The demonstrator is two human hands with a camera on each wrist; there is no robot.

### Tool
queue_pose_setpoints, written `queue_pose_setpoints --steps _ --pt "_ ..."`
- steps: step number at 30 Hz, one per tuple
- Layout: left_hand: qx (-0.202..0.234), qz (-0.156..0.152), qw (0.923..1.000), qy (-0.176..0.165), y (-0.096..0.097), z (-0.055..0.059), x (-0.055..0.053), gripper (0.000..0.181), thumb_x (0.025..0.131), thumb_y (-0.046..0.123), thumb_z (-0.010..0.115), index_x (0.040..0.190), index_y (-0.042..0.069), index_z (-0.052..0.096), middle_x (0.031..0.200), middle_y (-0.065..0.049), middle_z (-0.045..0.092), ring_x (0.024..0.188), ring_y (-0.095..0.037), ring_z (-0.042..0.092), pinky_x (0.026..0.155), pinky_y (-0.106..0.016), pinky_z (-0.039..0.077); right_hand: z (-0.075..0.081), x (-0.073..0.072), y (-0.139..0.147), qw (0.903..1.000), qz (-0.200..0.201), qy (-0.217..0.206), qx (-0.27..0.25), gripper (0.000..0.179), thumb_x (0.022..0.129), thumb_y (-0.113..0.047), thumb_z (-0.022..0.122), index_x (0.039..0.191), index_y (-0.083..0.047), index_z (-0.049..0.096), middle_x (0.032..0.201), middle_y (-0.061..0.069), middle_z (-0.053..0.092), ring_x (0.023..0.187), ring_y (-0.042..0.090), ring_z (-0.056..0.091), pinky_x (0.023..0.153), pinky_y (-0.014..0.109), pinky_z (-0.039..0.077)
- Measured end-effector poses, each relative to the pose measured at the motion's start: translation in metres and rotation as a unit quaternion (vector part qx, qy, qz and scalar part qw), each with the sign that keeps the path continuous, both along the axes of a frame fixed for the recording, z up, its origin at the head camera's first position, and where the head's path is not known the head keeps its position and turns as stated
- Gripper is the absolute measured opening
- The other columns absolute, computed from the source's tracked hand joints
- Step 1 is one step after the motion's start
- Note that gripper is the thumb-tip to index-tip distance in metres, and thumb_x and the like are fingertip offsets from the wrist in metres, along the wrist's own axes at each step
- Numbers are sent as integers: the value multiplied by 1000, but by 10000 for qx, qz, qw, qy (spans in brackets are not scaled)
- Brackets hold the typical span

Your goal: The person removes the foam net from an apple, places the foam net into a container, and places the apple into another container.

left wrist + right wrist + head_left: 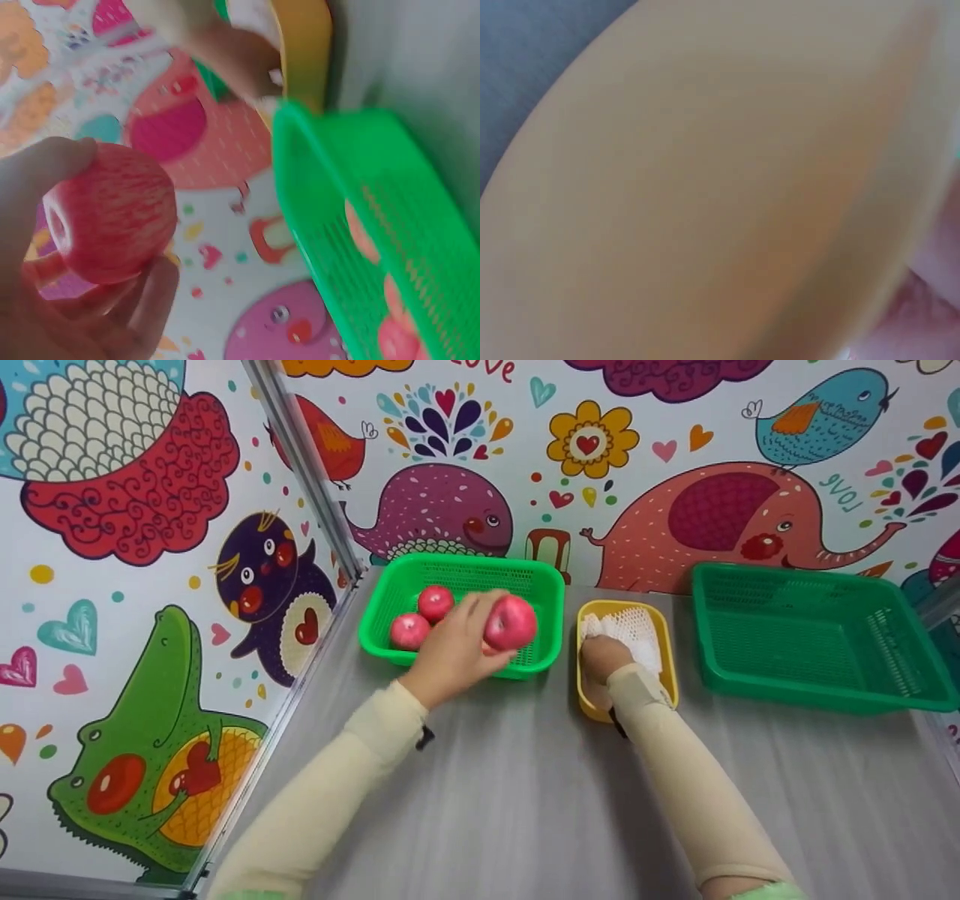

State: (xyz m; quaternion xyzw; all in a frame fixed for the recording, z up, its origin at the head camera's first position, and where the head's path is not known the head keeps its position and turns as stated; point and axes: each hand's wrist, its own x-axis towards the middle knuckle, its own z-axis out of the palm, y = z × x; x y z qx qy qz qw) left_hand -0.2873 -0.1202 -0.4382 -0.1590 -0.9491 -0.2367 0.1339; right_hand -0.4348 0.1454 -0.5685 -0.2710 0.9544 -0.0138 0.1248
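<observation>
My left hand (454, 649) grips a red apple (511, 622) over the bright green basket (465, 561). Thumb and fingers curl round the same apple (120, 214) in the left wrist view. Lower in that basket lie more red apples (410, 631). To its right stands a small yellow container (667, 649) holding white foam fruit nets (637, 634). My right hand (604, 658) reaches down into it at the left side, beside the nets, its fingertips hidden; I cannot tell whether they pinch a net. The yellow wall (667, 187) fills most of the right wrist view.
A larger dark green basket (787, 686) stands right of the yellow container, with no contents showing. All the containers sit on a grey table (487, 795) near the patterned back wall (555, 510). Another patterned wall (172, 585) borders the left side.
</observation>
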Motion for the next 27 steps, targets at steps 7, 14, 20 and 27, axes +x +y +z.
queue_pose_setpoints --steps 7,14,20,27 --pt "-313 355 9962 -728 -28 -2 -73 83 95 37 86 161 9 43 152 -18 51 135 -35 52 108 -54 52 2 2 2 9999 -61 82 -134 12 104 5 64 108 15 69 96 29 71 95 45 73 88 56 61" --pt "-654 661 9852 -1443 -42 -23 -120 81 96 28 87 160 2 45 156 -22 46 134 -41 58 110 -55 50 2 -1 -2 9999 -126 -18 -36 12 104 3 64 107 12 71 95 26 72 93 43 73 88 55 61" --pt "-1597 676 9722 -1576 -35 -38 -150 75 91 20 90 155 1 54 153 -22 56 140 -45 51 115 -55 46 3 -2 -1 9999 -102 41 86 11 96 3 73 103 11 71 93 24 71 89 40 72 86 53 61" --pt "-2131 810 9619 -1511 -30 -61 -175 62 94 9 82 151 2 61 148 -22 63 139 -48 51 105 -61 53 5 -1 -6 9998 -99 50 148 13 96 1 75 104 10 71 94 22 71 88 38 71 87 51 61"
